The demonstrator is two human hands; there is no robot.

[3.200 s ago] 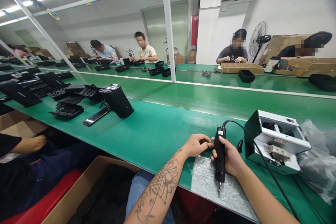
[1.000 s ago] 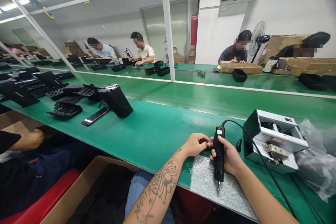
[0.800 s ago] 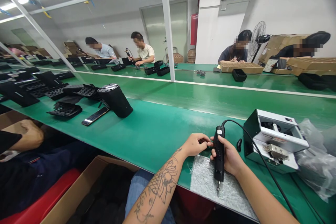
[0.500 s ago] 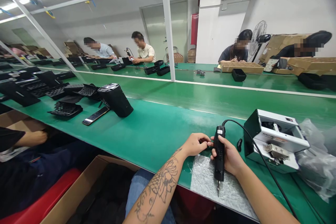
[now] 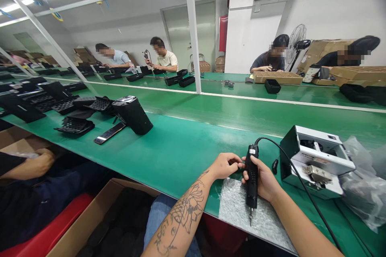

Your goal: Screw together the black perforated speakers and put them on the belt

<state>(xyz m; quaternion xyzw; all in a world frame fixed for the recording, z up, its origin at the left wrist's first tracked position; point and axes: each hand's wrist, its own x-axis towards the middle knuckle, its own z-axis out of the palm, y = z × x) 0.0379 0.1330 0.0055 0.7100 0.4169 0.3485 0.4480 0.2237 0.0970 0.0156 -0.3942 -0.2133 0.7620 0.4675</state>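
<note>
My right hand (image 5: pixel 265 178) is wrapped round a black electric screwdriver (image 5: pixel 252 176), which stands nearly upright with its bit pointing down over a silvery foam sheet (image 5: pixel 235 200). A cord leaves the tool's top. My left hand (image 5: pixel 227 165) is beside the tool, its fingers bent and pressed together near the shaft; whatever they hold, if anything, is hidden. The left forearm has tattoos. Right of the tool, a small black part (image 5: pixel 275 166) lies on the green table (image 5: pixel 181 148), next to a white and black machine (image 5: pixel 316 160).
A tall black housing (image 5: pixel 132 114) and a phone (image 5: pixel 110 133) are on the table at left, near several black trays (image 5: pixel 74 125). Clear plastic bags (image 5: pixel 366 180) lie at far right. Several people sit across the line; a person's arm (image 5: pixel 28 166) shows at left.
My hands and the screwdriver have not visibly moved. The arm of the person at left has shifted, and people across the line have moved their hands slightly.
</note>
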